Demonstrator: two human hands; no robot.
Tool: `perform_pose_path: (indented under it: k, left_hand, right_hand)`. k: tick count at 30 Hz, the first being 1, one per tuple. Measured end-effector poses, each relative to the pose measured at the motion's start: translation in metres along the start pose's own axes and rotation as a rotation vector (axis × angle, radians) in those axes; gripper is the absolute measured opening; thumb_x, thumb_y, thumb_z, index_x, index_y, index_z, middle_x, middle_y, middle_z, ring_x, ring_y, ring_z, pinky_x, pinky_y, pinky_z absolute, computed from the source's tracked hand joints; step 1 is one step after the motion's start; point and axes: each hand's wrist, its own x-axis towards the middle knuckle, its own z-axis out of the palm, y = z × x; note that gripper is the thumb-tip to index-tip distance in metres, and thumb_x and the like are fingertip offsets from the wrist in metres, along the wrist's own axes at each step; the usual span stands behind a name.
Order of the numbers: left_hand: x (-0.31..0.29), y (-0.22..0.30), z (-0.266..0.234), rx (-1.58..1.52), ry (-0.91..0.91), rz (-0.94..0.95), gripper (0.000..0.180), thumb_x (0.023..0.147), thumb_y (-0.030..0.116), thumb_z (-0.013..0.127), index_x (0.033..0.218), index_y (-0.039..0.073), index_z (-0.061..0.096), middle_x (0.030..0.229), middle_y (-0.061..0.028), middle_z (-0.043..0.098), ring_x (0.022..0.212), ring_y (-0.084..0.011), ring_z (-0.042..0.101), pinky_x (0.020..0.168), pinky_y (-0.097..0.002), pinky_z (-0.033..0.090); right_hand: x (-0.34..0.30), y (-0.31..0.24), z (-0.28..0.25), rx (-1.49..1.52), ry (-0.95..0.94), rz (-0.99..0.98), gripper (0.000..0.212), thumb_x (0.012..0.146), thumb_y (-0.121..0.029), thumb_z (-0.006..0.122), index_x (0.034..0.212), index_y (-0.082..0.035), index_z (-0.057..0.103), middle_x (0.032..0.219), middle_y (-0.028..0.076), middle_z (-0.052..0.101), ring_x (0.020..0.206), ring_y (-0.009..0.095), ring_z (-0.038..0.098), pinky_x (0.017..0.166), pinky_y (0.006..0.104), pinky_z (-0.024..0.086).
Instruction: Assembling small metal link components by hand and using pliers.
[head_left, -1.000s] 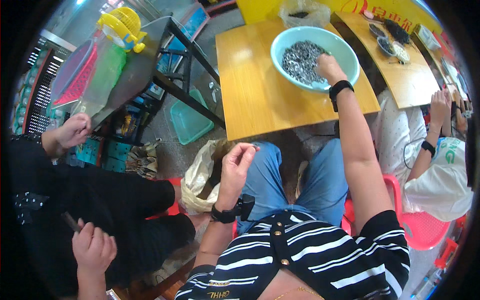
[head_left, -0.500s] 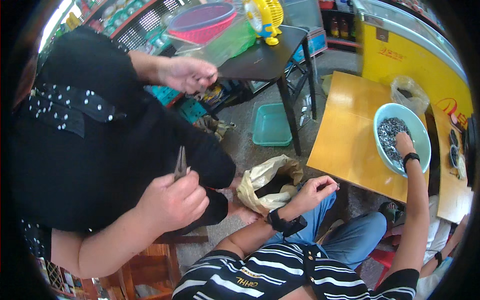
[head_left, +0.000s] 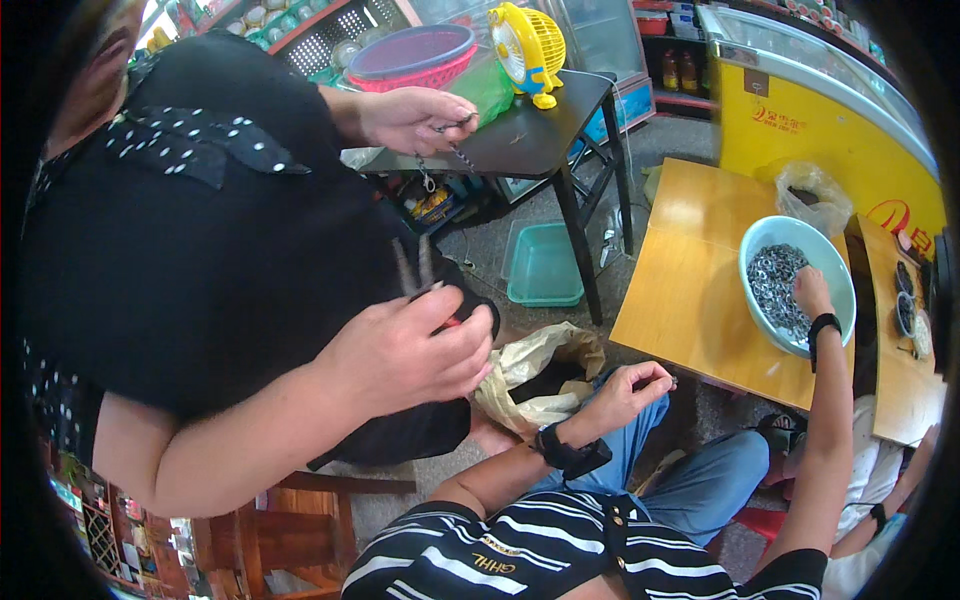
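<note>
My left hand [head_left: 628, 398] is held above my knee, thumb and fingers pressed together on a small dark piece too tiny to name. My right hand [head_left: 811, 292] reaches down into a pale blue bowl [head_left: 848, 262] full of small silver-grey metal pieces [head_left: 776, 285]. Its fingertips are among the pieces, so what they grip, if anything, is hidden. To my left stands a person in black, whose one hand holds pliers [head_left: 415, 268] with the jaws apart. From that person's other hand [head_left: 420, 122] a short chain [head_left: 428, 178] dangles.
The bowl stands on a yellow wooden table [head_left: 690, 290], beside a clear plastic bag [head_left: 815, 200]. An open cream sack [head_left: 540, 375] is on the floor by my knee. Further off are a teal bin [head_left: 545, 265] and a black table [head_left: 520, 150] with a yellow fan [head_left: 528, 50].
The standing person's pliers have opened and moved right, and the other hand has risen, showing the chain. My left hand barely moved; my right hand stays in the bowl.
</note>
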Motion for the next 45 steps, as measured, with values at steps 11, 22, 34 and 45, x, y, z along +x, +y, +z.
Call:
perform_pose_path:
  k: [11, 22, 34, 45]
  left_hand:
    - [-0.004, 0.006, 0.010, 0.097, 0.002, 0.004, 0.020, 0.092, 0.020, 0.056, 0.091, 0.000, 0.061, 0.082, -0.0002, 0.063, 0.079, -0.0067, 0.054, 0.074, -0.0239, 0.044]
    - [-0.006, 0.000, 0.003, -0.010, -0.014, -0.091, 0.017, 0.093, 0.015, 0.054, 0.098, 0.000, 0.061, 0.092, 0.0006, 0.062, 0.089, -0.0052, 0.054, 0.083, -0.0212, 0.042]
    - [0.000, 0.006, 0.000, 0.004, 0.000, -0.120, 0.016, 0.093, 0.015, 0.054, 0.094, 0.000, 0.060, 0.091, 0.0017, 0.062, 0.088, -0.0045, 0.053, 0.082, -0.0211, 0.042]
    - [0.006, 0.001, -0.002, -0.051, 0.006, -0.094, 0.019, 0.092, 0.019, 0.056, 0.094, 0.000, 0.060, 0.089, 0.0006, 0.061, 0.086, -0.0059, 0.052, 0.080, -0.0222, 0.042]
  right_hand:
    - [-0.039, -0.187, -0.194, 1.639, 0.213, 0.006, 0.016, 0.087, -0.018, 0.062, 0.091, -0.003, 0.063, 0.077, -0.003, 0.056, 0.066, 0.005, 0.048, 0.061, 0.0194, 0.038]
    - [-0.038, -0.281, -0.217, 2.175, -0.085, -0.091, 0.018, 0.086, -0.018, 0.065, 0.099, -0.006, 0.066, 0.086, 0.003, 0.067, 0.069, 0.006, 0.057, 0.063, 0.0181, 0.044]
    - [-0.026, -0.300, -0.218, 2.164, -0.056, -0.165, 0.015, 0.087, -0.018, 0.064, 0.097, -0.006, 0.065, 0.080, -0.002, 0.063, 0.070, 0.005, 0.054, 0.064, 0.0192, 0.043]
    - [-0.010, -0.318, -0.244, 2.199, -0.153, -0.272, 0.021, 0.090, -0.017, 0.060, 0.105, -0.003, 0.063, 0.086, 0.003, 0.064, 0.072, 0.007, 0.056, 0.066, 0.0213, 0.047]
